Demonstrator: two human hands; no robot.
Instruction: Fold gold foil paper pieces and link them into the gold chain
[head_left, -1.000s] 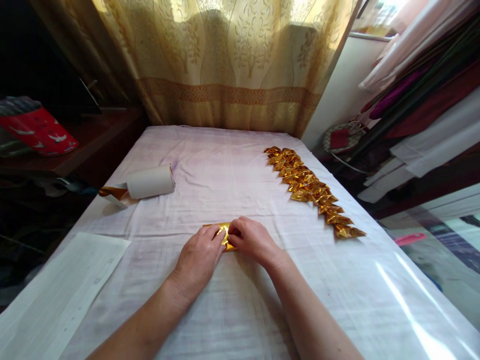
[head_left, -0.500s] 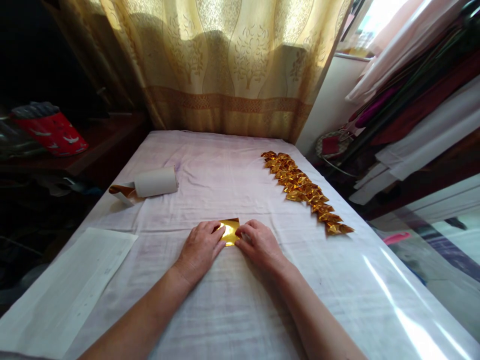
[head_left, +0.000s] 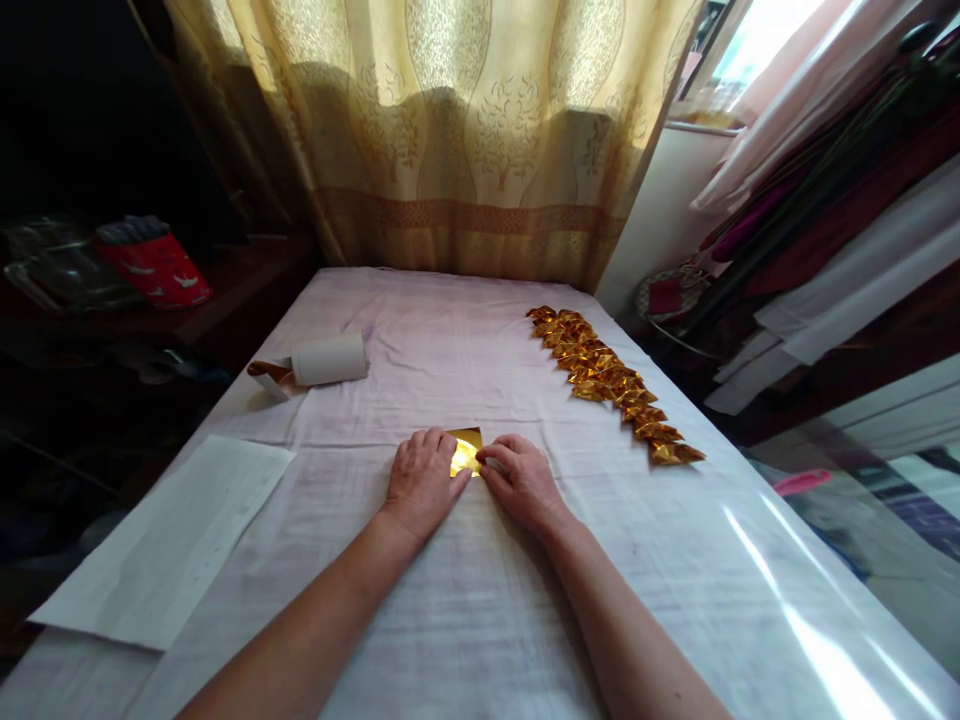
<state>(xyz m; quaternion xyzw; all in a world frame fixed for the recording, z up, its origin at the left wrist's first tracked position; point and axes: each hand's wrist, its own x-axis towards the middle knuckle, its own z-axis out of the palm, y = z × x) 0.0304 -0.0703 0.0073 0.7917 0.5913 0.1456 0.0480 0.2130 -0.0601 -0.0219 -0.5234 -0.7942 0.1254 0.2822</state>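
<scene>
A small piece of shiny gold foil paper (head_left: 466,456) lies on the white cloth in front of me, partly covered by both hands. My left hand (head_left: 426,468) rests over its left part, fingers together and pressed down, thumb along the near edge. At the right edge, the thumb and fingertips of my right hand (head_left: 521,478) are closed on the paper. Folded gold foil pieces (head_left: 604,372), several of them, stand nested in a slanting row to the right of my hands.
On the left lie a roll with a white outside and gold inside (head_left: 330,360) and a white paper sheet (head_left: 176,540). A curtain (head_left: 465,150) hangs behind the cloth-covered surface (head_left: 450,330). Clothes (head_left: 847,240) hang at the right; a red container (head_left: 154,265) stands left.
The left hand has slid right over the foil paper, covering more of it. The right hand stays at the right edge. The view has shifted slightly.
</scene>
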